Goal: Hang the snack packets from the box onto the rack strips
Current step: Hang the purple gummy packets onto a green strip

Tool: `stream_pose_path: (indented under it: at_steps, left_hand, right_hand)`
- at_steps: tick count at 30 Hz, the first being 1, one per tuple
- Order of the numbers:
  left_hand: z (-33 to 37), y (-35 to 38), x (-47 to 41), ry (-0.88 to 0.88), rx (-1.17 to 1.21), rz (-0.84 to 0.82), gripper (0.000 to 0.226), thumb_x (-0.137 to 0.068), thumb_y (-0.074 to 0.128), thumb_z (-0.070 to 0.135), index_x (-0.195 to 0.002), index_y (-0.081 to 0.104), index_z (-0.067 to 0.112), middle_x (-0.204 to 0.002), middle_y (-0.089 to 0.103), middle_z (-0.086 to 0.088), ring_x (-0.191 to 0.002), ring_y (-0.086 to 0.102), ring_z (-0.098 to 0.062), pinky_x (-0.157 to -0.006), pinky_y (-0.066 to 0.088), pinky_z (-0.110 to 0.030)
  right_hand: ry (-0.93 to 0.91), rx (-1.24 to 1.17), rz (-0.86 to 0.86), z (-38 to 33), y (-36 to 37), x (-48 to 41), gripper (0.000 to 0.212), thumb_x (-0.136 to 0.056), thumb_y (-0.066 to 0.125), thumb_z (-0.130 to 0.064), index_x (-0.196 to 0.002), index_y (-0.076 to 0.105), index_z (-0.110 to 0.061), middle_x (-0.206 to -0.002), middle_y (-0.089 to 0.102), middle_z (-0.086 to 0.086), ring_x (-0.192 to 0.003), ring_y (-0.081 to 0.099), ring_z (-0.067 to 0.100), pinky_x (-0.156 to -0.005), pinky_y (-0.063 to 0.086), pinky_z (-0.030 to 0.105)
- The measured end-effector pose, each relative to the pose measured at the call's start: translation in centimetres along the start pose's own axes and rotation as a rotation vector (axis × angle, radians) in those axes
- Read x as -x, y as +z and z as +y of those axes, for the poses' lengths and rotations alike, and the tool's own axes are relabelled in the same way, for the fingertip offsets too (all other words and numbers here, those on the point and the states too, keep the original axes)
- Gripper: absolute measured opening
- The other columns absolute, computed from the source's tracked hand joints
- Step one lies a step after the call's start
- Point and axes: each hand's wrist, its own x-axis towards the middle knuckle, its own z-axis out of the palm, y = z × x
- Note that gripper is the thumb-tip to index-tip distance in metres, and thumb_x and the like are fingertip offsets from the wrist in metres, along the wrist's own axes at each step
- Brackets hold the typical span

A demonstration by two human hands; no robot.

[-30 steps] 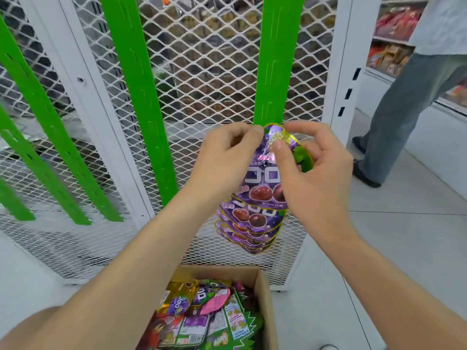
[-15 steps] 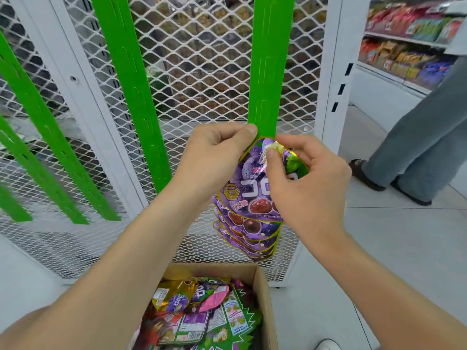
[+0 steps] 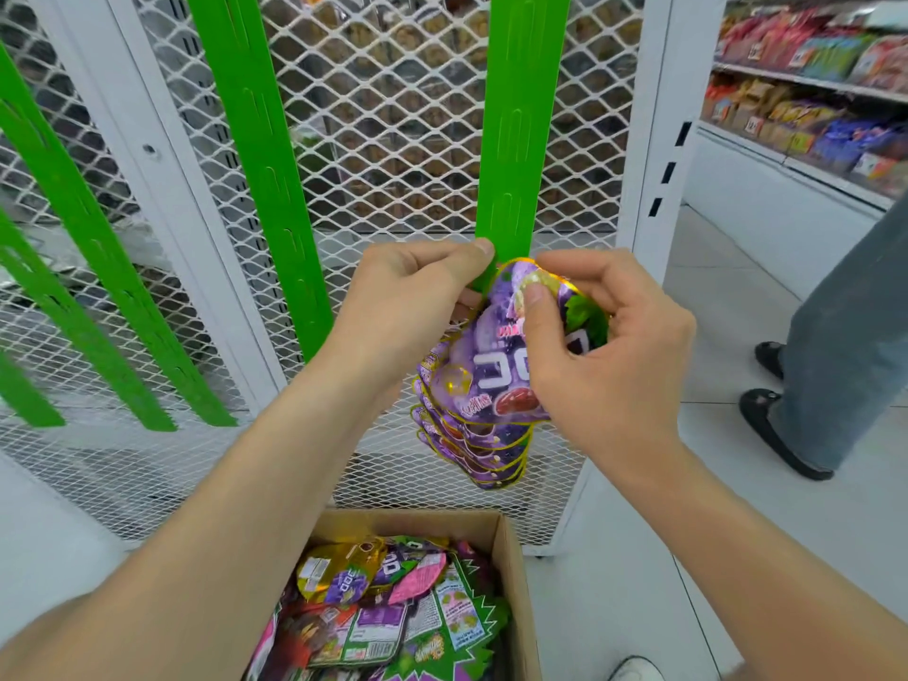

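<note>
A purple snack packet [image 3: 484, 358] with a gold edge is held up against the lower part of a green rack strip [image 3: 521, 125]. My right hand [image 3: 604, 351] pinches the packet's top, thumb on its front. My left hand [image 3: 412, 307] pinches the strip's edge right beside the packet top. Several more purple packets [image 3: 474, 452] hang overlapped below on the same strip. A cardboard box [image 3: 513, 577] on the floor below holds several mixed packets [image 3: 388, 607].
Other green strips [image 3: 265, 174] hang on the white mesh rack [image 3: 393, 140] to the left. A person's legs and dark shoes [image 3: 781, 430] stand on the floor at right. Store shelves [image 3: 810, 90] with goods run along the right wall.
The view has drifted and the packet now sits a little lower on the strip. Both hands keep their hold. The person at right has stepped further right.
</note>
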Motion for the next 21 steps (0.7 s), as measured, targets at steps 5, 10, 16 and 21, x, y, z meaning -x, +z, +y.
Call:
stream_pose_path:
  at_steps: [5,10,16,21]
  left_hand:
    - [0.26,0.15,0.31,-0.011,0.017,-0.024,0.023,-0.099,0.071,0.025,-0.087,0.084,0.01,-0.087,0.078,-0.012,-0.074,0.066,-0.016,-0.085,0.059,-0.037]
    - [0.02,0.26,0.5,-0.025,0.035,-0.069,0.026,-0.099,0.07,0.028,-0.094,0.083,0.007,-0.093,0.081,-0.015,-0.081,0.075,-0.024,-0.079,0.06,-0.035]
    - [0.03,0.24,0.51,-0.03,0.041,-0.064,0.025,-0.099,0.07,0.028,-0.093,0.083,0.007,-0.09,0.081,-0.013,-0.078,0.076,-0.021,-0.069,0.057,-0.025]
    - [0.11,0.27,0.66,-0.012,0.052,-0.064,0.023,-0.099,0.07,0.026,-0.092,0.084,0.009,-0.091,0.082,-0.011,-0.079,0.076,-0.019,-0.074,0.058,-0.027]
  right_hand:
    - [-0.018,0.0,0.008,0.2,-0.05,-0.39,0.009,-0.091,0.076,-0.014,-0.1,0.075,-0.015,-0.085,0.076,-0.012,-0.069,0.071,0.01,-0.064,0.057,0.032]
    - [0.047,0.029,0.002,-0.01,0.72,-0.21,0.011,-0.092,0.076,-0.02,-0.1,0.074,-0.026,-0.08,0.075,-0.014,-0.06,0.067,0.014,-0.06,0.056,0.034]
    - [0.064,0.047,0.036,-0.1,0.77,0.22,0.009,-0.092,0.076,-0.019,-0.1,0.074,-0.022,-0.081,0.076,-0.013,-0.063,0.069,0.01,-0.061,0.056,0.029]
    - [0.065,0.049,0.061,-0.17,0.72,0.18,0.008,-0.093,0.075,-0.021,-0.101,0.074,-0.019,-0.082,0.076,-0.012,-0.069,0.071,0.01,-0.062,0.056,0.031]
